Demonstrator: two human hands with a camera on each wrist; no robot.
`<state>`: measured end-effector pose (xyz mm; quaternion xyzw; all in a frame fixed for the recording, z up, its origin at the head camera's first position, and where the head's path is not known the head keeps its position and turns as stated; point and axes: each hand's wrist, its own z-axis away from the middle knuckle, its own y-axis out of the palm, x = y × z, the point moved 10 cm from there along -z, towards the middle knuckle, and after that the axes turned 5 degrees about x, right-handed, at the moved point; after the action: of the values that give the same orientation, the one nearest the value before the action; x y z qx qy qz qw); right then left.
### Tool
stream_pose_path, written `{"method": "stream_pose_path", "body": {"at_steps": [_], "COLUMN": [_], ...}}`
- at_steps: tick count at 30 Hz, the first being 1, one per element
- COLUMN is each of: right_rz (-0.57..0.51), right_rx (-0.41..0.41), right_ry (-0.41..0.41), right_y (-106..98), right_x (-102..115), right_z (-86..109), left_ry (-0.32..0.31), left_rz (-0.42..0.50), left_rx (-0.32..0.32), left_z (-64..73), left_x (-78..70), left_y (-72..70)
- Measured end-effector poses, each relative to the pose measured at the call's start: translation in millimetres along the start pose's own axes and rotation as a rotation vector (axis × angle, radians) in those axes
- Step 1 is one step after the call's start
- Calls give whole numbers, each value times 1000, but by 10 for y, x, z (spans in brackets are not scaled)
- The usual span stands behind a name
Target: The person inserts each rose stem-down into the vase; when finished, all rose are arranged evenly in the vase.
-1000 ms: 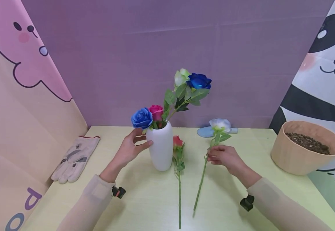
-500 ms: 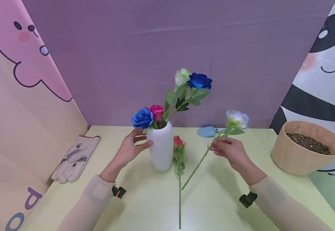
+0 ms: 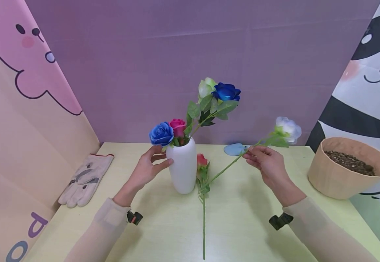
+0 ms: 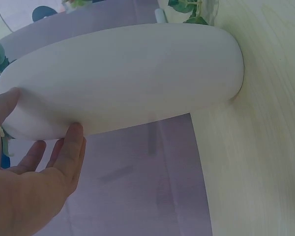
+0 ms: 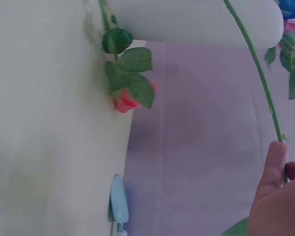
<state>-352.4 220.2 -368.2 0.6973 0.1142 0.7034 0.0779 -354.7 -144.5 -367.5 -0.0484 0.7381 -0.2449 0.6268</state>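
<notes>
A white vase [image 3: 183,171] stands upright on the table, holding a light blue rose [image 3: 161,134], a pink rose [image 3: 177,127], a dark blue rose [image 3: 226,91] and a pale green-white rose [image 3: 206,87]. My left hand [image 3: 150,165] grips the vase near its neck, thumb on the front and fingers behind. Between thumb and fingers, my right hand [image 3: 265,163] pinches the stem of a white-lilac flower [image 3: 288,129]. That flower tilts, bloom up to the right, stem [image 5: 258,64] slanting down toward the vase. A red rose [image 3: 202,160] lies on the table between vase and right hand.
Behind the right hand lies a light blue trowel [image 3: 234,149], its handle partly hidden. A tan pot [image 3: 347,185] of soil stands at the right. Grey-white work gloves [image 3: 86,180] lie at the left edge. A purple cloth [image 3: 127,72] hangs behind the table [image 3: 163,233].
My right hand has tipped the white-lilac flower: its bloom moved right and up, its stem end swung left and up toward the vase. The left hand and vase stayed still.
</notes>
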Motion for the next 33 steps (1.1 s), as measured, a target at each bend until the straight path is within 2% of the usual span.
{"method": "stream_pose_path", "body": {"at_steps": [9, 18, 23, 33], "right_rz": [-168, -233, -306, -361], "right_rx": [-54, -142, -192, -214], "right_ry": [-78, -138, -159, -209], "right_y": [38, 59, 68, 164], "right_x": [210, 370, 416, 576], "right_z": [19, 16, 2, 29], "left_ry": [-4, -5, 8, 7], "left_rz": [-3, 1, 0, -4], "left_rx": [-6, -10, -7, -7], "left_z": [7, 8, -1, 6], "left_x": [0, -7, 0, -6], "left_y": [-4, -10, -10, -1]}}
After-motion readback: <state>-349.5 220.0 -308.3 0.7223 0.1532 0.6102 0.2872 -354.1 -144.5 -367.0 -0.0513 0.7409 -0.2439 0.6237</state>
